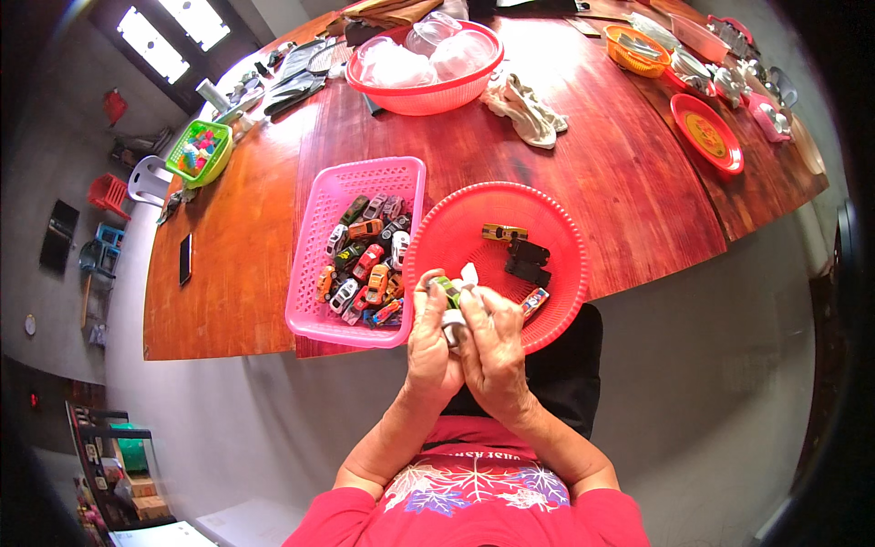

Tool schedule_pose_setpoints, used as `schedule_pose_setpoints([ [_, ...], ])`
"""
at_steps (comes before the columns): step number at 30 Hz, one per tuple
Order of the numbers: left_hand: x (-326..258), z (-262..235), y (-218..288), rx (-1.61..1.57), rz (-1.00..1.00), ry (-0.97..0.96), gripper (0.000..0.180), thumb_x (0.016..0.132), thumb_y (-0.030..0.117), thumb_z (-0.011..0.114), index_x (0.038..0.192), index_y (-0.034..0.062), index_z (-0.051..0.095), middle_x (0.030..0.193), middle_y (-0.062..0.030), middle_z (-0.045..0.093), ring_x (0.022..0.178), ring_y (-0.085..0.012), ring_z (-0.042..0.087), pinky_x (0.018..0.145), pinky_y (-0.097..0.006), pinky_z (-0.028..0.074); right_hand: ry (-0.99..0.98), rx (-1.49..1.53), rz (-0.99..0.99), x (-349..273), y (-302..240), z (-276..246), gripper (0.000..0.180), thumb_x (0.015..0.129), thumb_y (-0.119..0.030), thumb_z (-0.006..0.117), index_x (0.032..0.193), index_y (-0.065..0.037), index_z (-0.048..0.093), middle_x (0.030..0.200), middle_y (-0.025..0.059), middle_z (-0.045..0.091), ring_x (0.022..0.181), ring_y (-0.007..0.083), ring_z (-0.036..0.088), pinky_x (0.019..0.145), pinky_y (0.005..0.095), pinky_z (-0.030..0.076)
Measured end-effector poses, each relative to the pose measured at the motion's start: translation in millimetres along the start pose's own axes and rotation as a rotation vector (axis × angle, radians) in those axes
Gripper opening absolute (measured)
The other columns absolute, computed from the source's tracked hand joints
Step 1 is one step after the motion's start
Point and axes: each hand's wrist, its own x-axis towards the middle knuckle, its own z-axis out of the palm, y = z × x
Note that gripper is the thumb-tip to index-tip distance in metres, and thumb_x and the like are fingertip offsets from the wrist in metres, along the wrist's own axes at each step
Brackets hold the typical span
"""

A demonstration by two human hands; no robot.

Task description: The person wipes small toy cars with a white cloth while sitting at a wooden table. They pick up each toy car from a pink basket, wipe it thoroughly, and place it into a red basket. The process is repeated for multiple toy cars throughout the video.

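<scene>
Grip of left hand and right hand pinching green toy car and white cloth, both half-hidden

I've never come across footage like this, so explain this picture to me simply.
There's no machine: a person's bare left hand and right hand are working, seen from above through a wide fisheye camera worn on the head, which bends straight edges. Together they hold a small green toy car and something white, perhaps cloth. On the wooden table, a pink basket contains many toy cars. Beside it, a red basin contains a few more.
</scene>
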Motion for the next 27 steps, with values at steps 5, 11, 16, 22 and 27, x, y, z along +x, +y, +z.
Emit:
schedule_pose_setpoints([
  [5,1.0,-15.1,-2.9,-0.005,0.004,0.050,0.026,0.098,0.028,0.043,0.119,0.0131,0.049,0.103,-0.0097,0.062,0.095,-0.0227,0.060,0.086,-0.038,0.049,-0.059,0.076,-0.006,-19.1,-0.9,-9.8,0.043,0.072,0.006,0.066,0.115,0.002,0.058,0.106,0.0189,0.056,0.095,0.0332,0.055,0.082,0.0387,0.046],
  [11,-0.6,-15.5,-3.1,-0.077,-0.181,-0.041,0.029,0.099,0.030,0.042,0.118,0.0108,0.049,0.099,-0.0074,0.060,0.088,-0.0191,0.059,0.077,-0.033,0.050,0.029,0.232,-0.026,-20.0,6.6,-12.2,0.040,0.068,0.006,0.071,0.105,0.000,0.059,0.101,0.0164,0.057,0.088,0.0295,0.058,0.075,0.0350,0.050],
  [16,-10.8,-7.7,-8.1,-0.212,-0.301,-0.100,0.033,0.100,0.031,0.039,0.119,0.0069,0.051,0.109,-0.0067,0.059,0.100,-0.0168,0.058,0.091,-0.031,0.047,0.113,0.070,-0.118,-4.1,21.1,-1.9,0.037,0.072,0.000,0.067,0.108,0.000,0.056,0.099,0.0169,0.055,0.088,0.0298,0.054,0.078,0.0376,0.046],
  [22,-7.9,-13.4,-10.9,-0.366,-0.334,-0.167,0.038,0.101,0.031,0.032,0.124,0.0070,0.052,0.123,-0.0091,0.056,0.118,-0.0214,0.051,0.104,-0.036,0.036,0.098,0.188,0.099,13.0,26.3,7.7,0.023,0.082,-0.008,0.059,0.104,-0.002,0.056,0.094,0.0166,0.055,0.088,0.0333,0.052,0.077,0.0434,0.042],
  [27,-1.1,-10.7,7.2,-0.255,-0.300,-0.007,0.032,0.100,0.032,0.039,0.103,0.0060,0.056,0.100,-0.0092,0.063,0.092,-0.0223,0.061,0.086,-0.038,0.049,-0.116,0.226,-0.079,-9.6,19.7,-2.3,0.040,0.070,-0.002,0.070,0.108,-0.008,0.058,0.110,0.0172,0.047,0.098,0.0323,0.049,0.084,0.0391,0.043],
])
